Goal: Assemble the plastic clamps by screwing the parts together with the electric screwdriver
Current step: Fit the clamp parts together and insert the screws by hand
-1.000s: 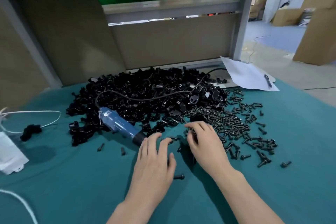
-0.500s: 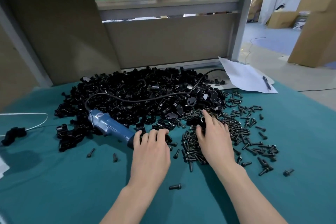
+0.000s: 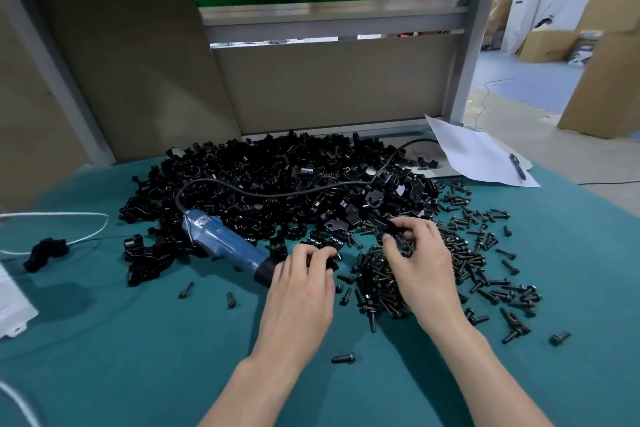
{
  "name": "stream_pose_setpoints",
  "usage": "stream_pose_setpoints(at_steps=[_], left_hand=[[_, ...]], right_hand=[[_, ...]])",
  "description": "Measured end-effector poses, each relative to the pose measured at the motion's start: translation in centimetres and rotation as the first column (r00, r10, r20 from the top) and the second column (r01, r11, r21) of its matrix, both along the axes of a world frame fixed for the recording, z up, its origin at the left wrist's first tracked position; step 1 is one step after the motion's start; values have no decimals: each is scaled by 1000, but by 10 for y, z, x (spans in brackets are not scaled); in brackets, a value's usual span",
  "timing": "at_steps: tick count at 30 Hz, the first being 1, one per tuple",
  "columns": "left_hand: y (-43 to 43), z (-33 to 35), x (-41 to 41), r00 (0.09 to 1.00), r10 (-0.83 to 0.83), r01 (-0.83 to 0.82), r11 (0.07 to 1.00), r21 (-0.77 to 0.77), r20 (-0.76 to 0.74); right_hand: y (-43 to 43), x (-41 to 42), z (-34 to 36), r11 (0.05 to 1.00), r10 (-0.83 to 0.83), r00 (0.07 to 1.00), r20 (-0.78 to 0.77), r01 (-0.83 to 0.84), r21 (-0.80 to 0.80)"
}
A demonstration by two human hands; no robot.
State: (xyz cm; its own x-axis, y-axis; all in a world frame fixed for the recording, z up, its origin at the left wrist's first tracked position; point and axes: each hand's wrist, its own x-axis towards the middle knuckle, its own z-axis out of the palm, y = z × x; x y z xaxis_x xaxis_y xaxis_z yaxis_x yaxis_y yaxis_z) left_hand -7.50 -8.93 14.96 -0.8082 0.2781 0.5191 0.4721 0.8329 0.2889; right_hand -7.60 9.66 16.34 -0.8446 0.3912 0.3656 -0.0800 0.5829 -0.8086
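Electric screwdriver (image 3: 225, 246) lies untouched left of centre on the surface (image 3: 138, 357), nose toward my left hand (image 3: 301, 291). Its cord (image 3: 277, 194) trails over the heap of clamp parts (image 3: 277, 170) by the back edge.

Left hand: fingers flat half a second ago, now curled onto a clamp part (image 3: 327, 255) at the heap's near edge.

Right hand (image 3: 420, 264): likewise gone from flat to curled. It pinches a small black piece (image 3: 393, 227) over the screws (image 3: 478, 253). Screw or clamp part, cannot tell.

Reading: picking has begun, no driving yet.
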Motion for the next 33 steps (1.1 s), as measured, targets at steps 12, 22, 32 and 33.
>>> stream_pose_setpoints(at_steps=[12, 22, 32, 33], left_hand=[[0, 0, -2, 996, 11, -6, 999, 53, -86], [-4, 2, -2, 999, -51, 43, 947, 318, 18], [-3, 12, 18, 986, -106, 164, 788, 593, -132], [-2, 14, 23, 989, -116, 149, 766, 625, -93]], right_hand=[[-7, 10, 15, 132, 277, 949, -152, -194, -972], [-14, 16, 13, 131, 404, 902, -152, -222, -966], [-25, 27, 11, 140, 475, 864, -165, -259, -956], [-25, 29, 9, 131, 472, 864, -174, -264, -956]])
